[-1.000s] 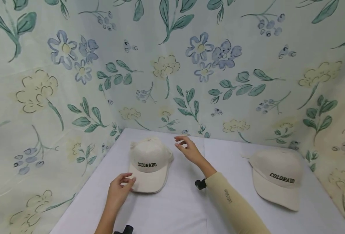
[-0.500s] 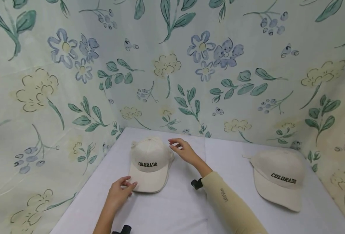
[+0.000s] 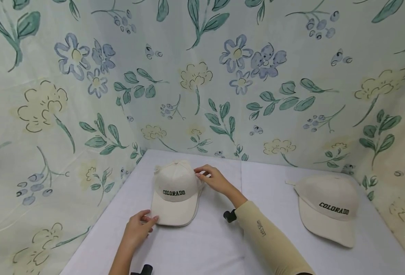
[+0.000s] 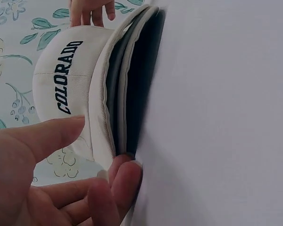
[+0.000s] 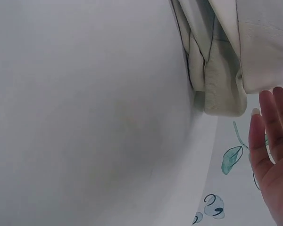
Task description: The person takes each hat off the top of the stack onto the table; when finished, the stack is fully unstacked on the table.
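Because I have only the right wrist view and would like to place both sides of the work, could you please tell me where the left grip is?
Observer: In the head view, the left grip is at the near left corner of the brim of the stacked cream caps.
Operator: Thank you; would you kindly tell me whether there is another cap away from this stack?
Observer: Yes, a separate cap rests on the white cloth to the right, apart from the stack.
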The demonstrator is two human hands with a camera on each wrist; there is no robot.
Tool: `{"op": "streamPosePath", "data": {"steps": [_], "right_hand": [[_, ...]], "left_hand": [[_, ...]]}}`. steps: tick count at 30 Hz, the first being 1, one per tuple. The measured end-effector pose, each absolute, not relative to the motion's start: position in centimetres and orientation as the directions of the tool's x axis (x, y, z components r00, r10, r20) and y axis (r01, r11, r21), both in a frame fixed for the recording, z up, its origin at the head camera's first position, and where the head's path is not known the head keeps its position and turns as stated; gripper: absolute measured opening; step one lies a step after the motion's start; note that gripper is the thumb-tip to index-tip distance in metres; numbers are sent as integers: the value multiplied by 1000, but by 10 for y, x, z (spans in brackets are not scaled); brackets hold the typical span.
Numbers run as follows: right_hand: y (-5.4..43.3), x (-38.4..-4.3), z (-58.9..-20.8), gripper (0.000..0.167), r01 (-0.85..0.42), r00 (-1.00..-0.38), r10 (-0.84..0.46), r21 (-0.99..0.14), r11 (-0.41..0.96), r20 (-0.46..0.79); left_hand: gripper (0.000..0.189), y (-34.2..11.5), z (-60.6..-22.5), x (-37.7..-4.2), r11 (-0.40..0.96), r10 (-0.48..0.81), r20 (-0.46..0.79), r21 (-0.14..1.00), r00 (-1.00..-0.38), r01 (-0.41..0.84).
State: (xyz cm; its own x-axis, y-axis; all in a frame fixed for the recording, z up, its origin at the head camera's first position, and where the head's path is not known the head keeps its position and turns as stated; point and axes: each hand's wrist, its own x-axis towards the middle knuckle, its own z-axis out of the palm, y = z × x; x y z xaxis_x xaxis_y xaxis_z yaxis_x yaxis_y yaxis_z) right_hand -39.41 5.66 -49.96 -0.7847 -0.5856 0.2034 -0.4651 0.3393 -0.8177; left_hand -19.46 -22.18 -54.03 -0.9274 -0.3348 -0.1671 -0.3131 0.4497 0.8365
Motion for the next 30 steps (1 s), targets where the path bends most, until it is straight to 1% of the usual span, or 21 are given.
{"op": "streamPosePath", "data": {"steps": [8,11,19,24,30], "right_hand": [[53,-395,-505,34,-464,-791,-588,-793,394,171],[50,-395,-507,31,-476,-792,-580,-787,394,189],[42,-398,-513,21,-470,-824,-517,-791,392,233],[34,-397,-512,16,-466,-833,-492,-798,382,252],[28,-394,-511,14,-463,-844,-467,-796,389,263]], "left_hand": [[68,-223,-541,-197,460,-276,-204,830,-939,-316],[67,-224,-542,-196,441,-283,-208,839,-936,-319],[62,-222,-543,-194,398,-289,-152,879,-945,-263],[62,-225,-543,-194,382,-319,-151,883,-936,-273],[61,-227,-544,-192,298,-320,-176,914,-931,-275]]}}
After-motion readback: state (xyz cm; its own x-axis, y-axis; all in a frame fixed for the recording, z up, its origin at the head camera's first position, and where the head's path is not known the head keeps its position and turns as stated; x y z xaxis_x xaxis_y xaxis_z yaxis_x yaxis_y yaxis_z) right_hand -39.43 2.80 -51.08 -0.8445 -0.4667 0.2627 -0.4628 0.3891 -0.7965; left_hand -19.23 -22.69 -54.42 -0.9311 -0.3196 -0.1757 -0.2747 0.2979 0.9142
